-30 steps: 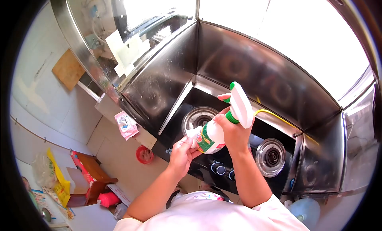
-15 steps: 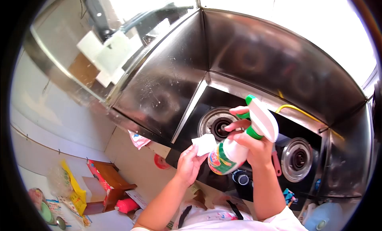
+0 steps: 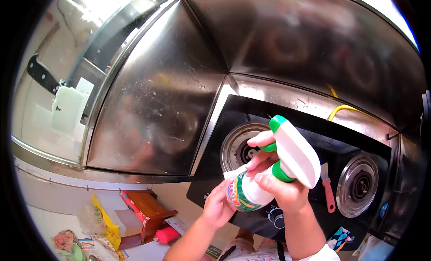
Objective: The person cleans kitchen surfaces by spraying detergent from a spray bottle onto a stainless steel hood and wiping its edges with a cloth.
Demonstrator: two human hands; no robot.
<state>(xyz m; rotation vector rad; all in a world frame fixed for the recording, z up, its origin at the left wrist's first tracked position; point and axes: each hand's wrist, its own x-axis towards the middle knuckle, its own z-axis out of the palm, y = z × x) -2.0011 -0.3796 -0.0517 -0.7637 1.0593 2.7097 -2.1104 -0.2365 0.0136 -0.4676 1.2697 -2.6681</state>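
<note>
My right hand (image 3: 283, 184) is wrapped round the neck of a white spray bottle (image 3: 258, 191) with a green collar and green nozzle, fingers by the trigger. The bottle is tilted, its nozzle toward the back left, over the black gas stove (image 3: 251, 109). At the bottle's base, my left hand (image 3: 218, 206) pinches a white cloth or tissue (image 3: 232, 174), partly hidden behind the bottle. Under the right hand's fingers lies the left burner (image 3: 233, 146), partly covered. A pink-handled scraper (image 3: 328, 193) rests between it and the right burner (image 3: 358, 185).
Steel splash panels (image 3: 152, 103) stand behind and left of the stove. A yellow hose (image 3: 348, 109) runs along the back edge. At the far left are a black-handled knife (image 3: 41, 74) and a white block. A wooden box (image 3: 155, 211) and a pink bottle (image 3: 167, 234) sit lower left.
The view has swung toward the left panel and closer to the stove. My left hand and the white cloth have moved against the bottle's base, and the scraper has come into fuller view.
</note>
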